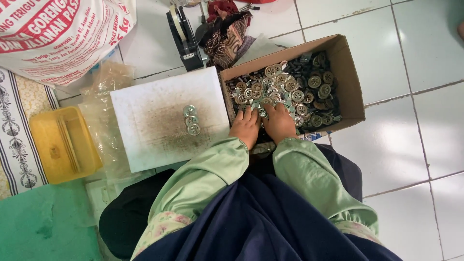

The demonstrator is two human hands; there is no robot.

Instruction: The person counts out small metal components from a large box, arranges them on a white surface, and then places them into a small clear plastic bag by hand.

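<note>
Both hands in the cardboard box [355, 92], near edge. Left hand [245, 126] and right hand [279, 122] side by side, fingers spread flat on metal discs [290, 87]; nothing pinched. Discs lie directly ahead of fingertips.

A yellow plastic tray [64, 145] lies on the tiled floor [425, 63] beside a printed sack [58, 34], a black tape dispenser [184, 38] and crumpled patterned cloth [227, 34].
</note>
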